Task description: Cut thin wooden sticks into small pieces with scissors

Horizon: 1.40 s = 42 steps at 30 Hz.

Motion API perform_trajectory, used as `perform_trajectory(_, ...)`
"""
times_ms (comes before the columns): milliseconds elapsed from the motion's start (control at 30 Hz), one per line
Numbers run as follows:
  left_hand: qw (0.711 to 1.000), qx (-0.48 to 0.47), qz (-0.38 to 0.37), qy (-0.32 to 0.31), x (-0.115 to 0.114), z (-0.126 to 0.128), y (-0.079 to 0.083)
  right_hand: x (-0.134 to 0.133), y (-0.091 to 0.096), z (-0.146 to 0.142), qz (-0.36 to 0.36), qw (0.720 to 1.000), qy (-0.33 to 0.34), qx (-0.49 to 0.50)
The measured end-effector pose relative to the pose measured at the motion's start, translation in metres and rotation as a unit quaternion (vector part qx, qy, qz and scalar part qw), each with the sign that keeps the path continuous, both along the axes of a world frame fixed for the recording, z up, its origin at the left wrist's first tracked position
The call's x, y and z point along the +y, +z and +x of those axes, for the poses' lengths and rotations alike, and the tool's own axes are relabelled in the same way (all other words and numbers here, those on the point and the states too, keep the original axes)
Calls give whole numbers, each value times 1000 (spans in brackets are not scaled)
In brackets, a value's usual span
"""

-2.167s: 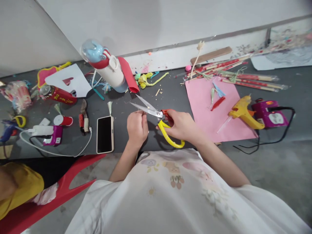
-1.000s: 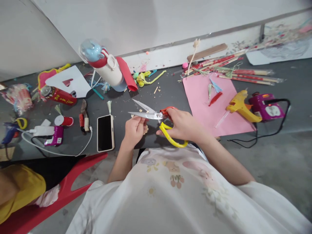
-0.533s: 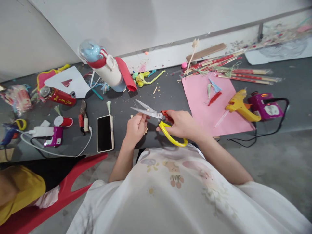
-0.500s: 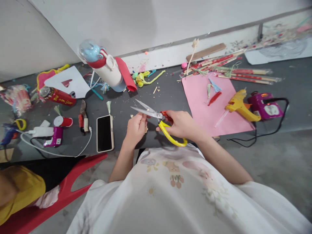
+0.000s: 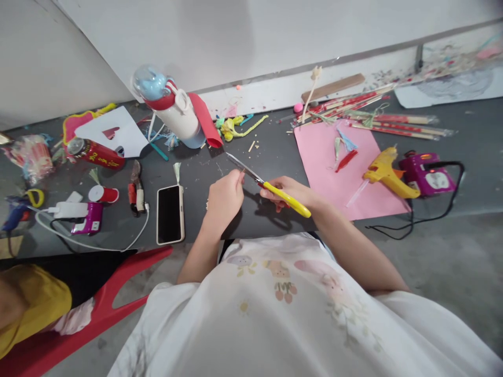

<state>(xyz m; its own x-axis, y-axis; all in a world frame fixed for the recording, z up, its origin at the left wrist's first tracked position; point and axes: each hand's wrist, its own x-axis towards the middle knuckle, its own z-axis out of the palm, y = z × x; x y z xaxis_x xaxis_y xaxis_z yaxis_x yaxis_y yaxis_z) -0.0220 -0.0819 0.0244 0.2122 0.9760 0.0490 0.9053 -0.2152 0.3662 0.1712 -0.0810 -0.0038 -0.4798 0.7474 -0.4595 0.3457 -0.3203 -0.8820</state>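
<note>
Near the table's front edge my right hand (image 5: 293,192) grips a pair of scissors (image 5: 285,199) by the yellow handle. The blades point up and left, seen nearly edge-on and looking close together. My left hand (image 5: 226,196) is closed in a pinch just left of the blades. A small tan bit shows at its fingertips, beside the blades, too small to name. The back of that hand hides the rest of what it holds. Pale crumbs lie on the dark table (image 5: 196,201) by the left hand, and a thin stick piece (image 5: 252,146) lies farther back.
To the left are a phone (image 5: 170,214), pliers (image 5: 135,191), a red can (image 5: 96,153) and a bottle (image 5: 175,112). On the right, a yellow glue gun (image 5: 387,170) lies on pink paper (image 5: 326,178) with tassels. A person in a yellow sleeve (image 5: 43,303) sits at lower left.
The scissors have turned edge-on, and their blades, spread apart before, now look nearly together. My left hand has rolled over and lifted slightly, showing its back.
</note>
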Motion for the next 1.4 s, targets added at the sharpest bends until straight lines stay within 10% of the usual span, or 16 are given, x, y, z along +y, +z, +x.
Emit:
perform_trajectory(600,996,-77,33,-19,15,-2,-18,15,9,6,-91,992,45,81)
perform_trajectory(900,993,-113,19,-28,11,3,-44,16,-24,9,-150,975,11,165)
perform_trajectory(1200,994,-101,21,41,16,-8,-40,18,-9,6,-77,991,-12,109)
perform_trajectory(1400,960,-270,-49,52,5,-3,-34,16,-8,-3,122,971,-40,-203)
